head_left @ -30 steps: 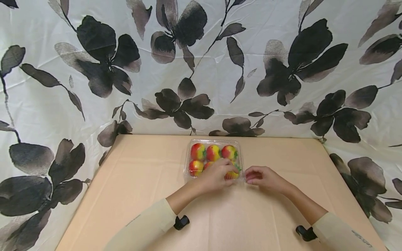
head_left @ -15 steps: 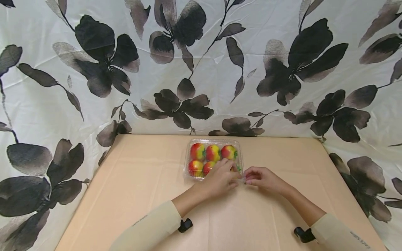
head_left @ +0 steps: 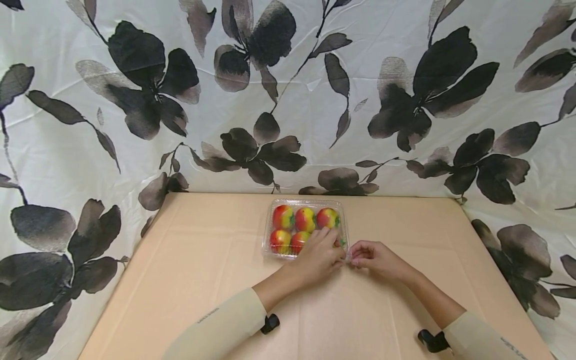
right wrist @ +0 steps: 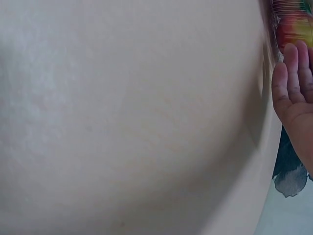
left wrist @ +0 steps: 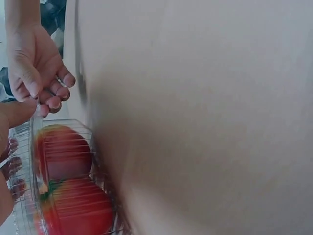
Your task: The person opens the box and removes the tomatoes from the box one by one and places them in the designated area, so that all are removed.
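A clear plastic clamshell box [head_left: 266, 248] of red-and-yellow fruits [head_left: 283, 217] stands on the table. My left hand [head_left: 318, 254] reaches over its front right corner, covering part of the contents; the fingers curl on the lid and the thumb is at the rim. At the same corner, my right hand [head_left: 375, 257] pinches the plastic edge between thumb and forefinger. Thumb and fingertips of the two hands nearly meet there in the left wrist view, above the box's ribbed wall [left wrist: 66, 161]. The right wrist view catches the right fingers [right wrist: 292, 73] beside the box; their thumb is out of sight.
The table [head_left: 202, 225] has a light tan cover. Behind it and at both sides hangs a white cloth [head_left: 328, 110] printed with dark flowers. Black wrist cameras [head_left: 270, 324] sit at both sleeve cuffs.
The left hand has shifted slightly right and toward the front corner, uncovering the front middle fruit. The right hand stays at the corner with small finger movements. The box has hardly moved.
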A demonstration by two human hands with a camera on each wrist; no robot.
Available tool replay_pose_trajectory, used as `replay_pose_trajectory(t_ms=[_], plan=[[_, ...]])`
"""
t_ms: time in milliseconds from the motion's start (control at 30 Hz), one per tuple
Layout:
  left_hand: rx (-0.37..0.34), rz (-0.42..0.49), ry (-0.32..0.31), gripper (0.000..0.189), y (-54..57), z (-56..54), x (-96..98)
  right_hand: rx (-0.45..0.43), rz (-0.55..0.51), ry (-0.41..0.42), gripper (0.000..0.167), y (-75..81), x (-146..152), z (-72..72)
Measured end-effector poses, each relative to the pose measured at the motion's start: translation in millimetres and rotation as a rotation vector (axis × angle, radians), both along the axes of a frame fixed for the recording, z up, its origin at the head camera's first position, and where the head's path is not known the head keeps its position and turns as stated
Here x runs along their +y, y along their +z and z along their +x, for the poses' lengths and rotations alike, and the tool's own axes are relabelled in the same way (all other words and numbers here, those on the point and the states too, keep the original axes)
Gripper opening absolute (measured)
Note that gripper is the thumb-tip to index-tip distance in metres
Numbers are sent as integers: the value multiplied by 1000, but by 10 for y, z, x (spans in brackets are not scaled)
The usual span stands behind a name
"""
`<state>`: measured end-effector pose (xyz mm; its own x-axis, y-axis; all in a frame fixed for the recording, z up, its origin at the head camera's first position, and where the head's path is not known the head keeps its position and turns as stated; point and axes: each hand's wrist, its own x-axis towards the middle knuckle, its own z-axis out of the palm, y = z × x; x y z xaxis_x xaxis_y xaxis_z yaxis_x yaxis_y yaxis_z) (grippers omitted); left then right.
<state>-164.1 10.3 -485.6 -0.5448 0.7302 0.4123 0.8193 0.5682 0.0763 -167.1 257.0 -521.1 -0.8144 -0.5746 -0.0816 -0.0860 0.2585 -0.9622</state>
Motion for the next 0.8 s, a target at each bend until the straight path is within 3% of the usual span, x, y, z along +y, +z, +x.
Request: replay_pose_trajectory(t_ms=[267,567,800], plan=[[81,18,-27,9,-67,2,22,-26,-9,-2,23,-6,-25,17],[65,16,-55,9,-60,8,15,-17,-21,-9,20,-32,-48,36],[102,-16,-64,12,-52,18,17,-27,9,-23,22,-17,-78,77]])
